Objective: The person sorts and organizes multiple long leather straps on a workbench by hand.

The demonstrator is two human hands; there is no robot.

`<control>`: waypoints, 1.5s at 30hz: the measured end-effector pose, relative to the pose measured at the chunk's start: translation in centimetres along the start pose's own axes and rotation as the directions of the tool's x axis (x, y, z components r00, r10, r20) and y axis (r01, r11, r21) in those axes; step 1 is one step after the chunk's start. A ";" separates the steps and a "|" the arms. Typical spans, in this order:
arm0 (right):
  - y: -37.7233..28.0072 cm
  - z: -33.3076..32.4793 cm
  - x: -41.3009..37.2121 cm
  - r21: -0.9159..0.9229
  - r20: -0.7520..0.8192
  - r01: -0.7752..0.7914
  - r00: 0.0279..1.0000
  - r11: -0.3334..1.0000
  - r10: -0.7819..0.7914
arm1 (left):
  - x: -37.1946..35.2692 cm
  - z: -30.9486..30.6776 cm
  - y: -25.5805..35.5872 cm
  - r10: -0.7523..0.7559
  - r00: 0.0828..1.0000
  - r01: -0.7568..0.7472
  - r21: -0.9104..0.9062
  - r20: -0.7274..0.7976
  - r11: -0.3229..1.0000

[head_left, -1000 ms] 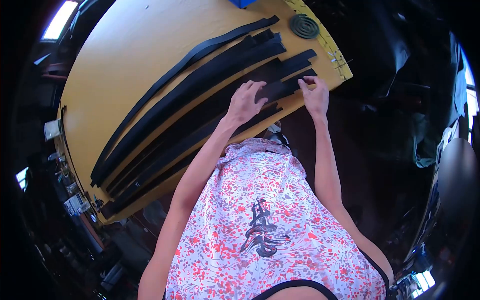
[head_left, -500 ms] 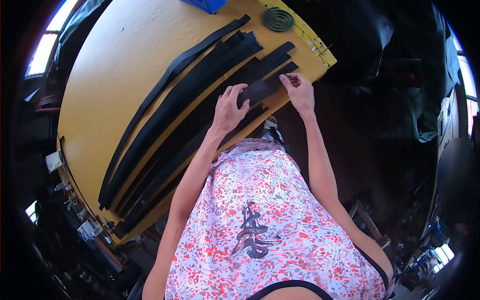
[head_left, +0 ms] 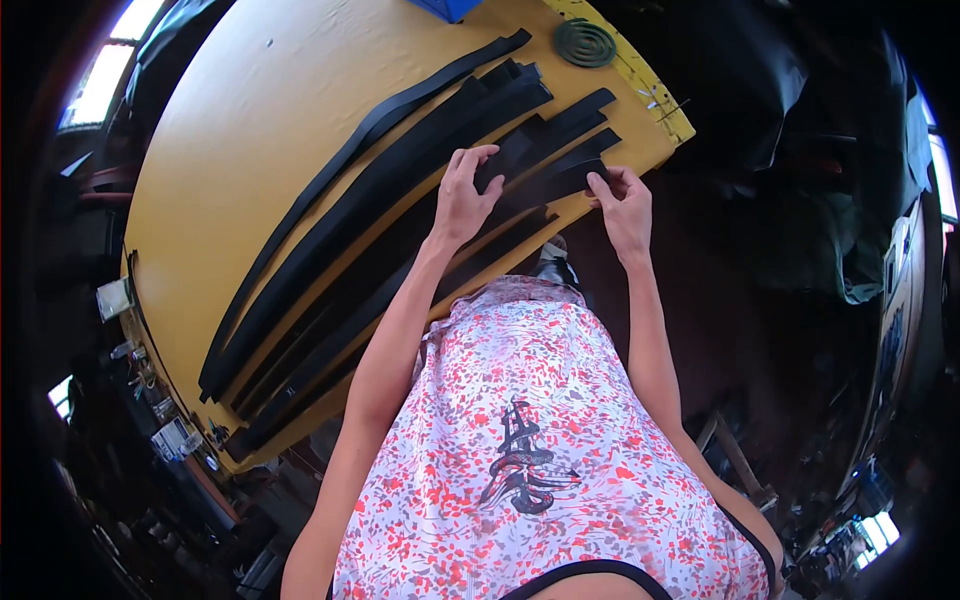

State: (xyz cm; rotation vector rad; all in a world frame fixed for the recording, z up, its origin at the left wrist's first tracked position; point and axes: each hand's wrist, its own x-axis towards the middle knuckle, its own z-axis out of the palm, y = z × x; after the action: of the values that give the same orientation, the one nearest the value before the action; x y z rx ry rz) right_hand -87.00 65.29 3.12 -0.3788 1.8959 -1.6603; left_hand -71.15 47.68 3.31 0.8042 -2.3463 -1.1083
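Several long black strips (head_left: pixel 380 185) lie side by side along the yellow table (head_left: pixel 210 160). My right hand (head_left: pixel 625 205) pinches the end of one black strip (head_left: pixel 560 183) near the table's front edge. Over the same strips, my left hand (head_left: pixel 468 195) is curved with thumb and fingers apart, at the edge of a dark piece; whether it touches that piece is unclear. The strip between my hands looks slightly blurred. A separate wavy black strip (head_left: pixel 375 122) lies farther back.
A green coil (head_left: pixel 584 43) lies by the yellow ruler-like edge (head_left: pixel 640 75) at the table's far right. A blue object (head_left: pixel 445 8) stands at the back. Small items, including a white box (head_left: pixel 114 299), sit beyond the left edge.
The whole view has shifted, moving the table slightly right. My right hand now has a strip end between its fingers, slightly lower and nearer the table's front edge; my left hand's fingers have spread.
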 end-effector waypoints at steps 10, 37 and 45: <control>-3.2 2.8 0.0 0.105 0.044 0.055 0.997 0.993 -0.060 | -1.0 -2.6 -0.9 -0.025 0.997 0.021 0.059 0.070 0.998; -1.2 7.0 -1.9 0.292 0.233 -0.303 0.942 0.907 0.240 | -7.1 -6.3 1.5 -0.164 0.966 0.196 -0.153 0.202 0.968; -5.1 3.7 2.9 0.121 -0.115 -0.009 0.993 0.993 0.023 | -17.8 -18.4 -4.4 -0.491 0.805 0.547 -0.096 0.332 0.832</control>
State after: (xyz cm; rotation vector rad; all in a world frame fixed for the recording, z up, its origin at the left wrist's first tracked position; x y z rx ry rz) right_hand -87.95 59.74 7.17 -0.2211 1.8643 -1.8109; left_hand -45.71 46.89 8.50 1.3464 -2.2504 -1.7594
